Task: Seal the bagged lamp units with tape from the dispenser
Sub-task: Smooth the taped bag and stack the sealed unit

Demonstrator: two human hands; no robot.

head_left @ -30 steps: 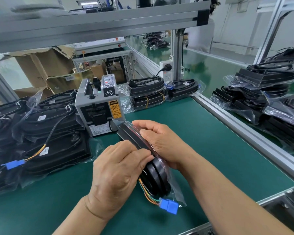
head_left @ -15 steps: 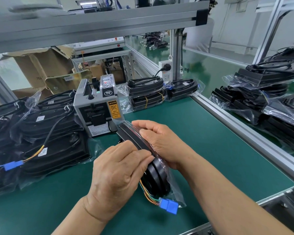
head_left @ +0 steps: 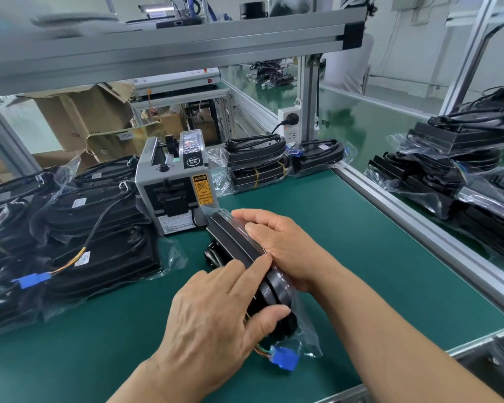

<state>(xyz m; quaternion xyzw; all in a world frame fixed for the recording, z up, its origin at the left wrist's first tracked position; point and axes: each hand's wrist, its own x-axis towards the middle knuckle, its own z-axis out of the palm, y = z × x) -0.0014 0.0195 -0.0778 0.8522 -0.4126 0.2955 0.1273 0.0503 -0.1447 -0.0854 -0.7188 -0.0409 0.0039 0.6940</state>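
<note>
A black lamp unit in a clear bag (head_left: 236,245) stands on edge on the green mat, just in front of the grey tape dispenser (head_left: 175,187). My right hand (head_left: 282,245) curls over its top edge from the right and holds it. My left hand (head_left: 215,318) lies against the near side, its fingers straight along the rim and the thumb pressing the round end. A blue connector (head_left: 284,356) on coloured wires sticks out at the bag's lower end. No loose tape strip is visible.
Several bagged lamp units (head_left: 70,234) are piled at the left of the mat, more (head_left: 256,161) behind the dispenser, and others (head_left: 454,170) on the conveyor beyond the aluminium rail (head_left: 419,228). An aluminium beam (head_left: 186,45) runs overhead. Cardboard boxes (head_left: 82,117) stand behind.
My left hand's fingers have straightened and slid along the unit's rim, and the thumb now presses the round end. The right hand and the unit stay put.
</note>
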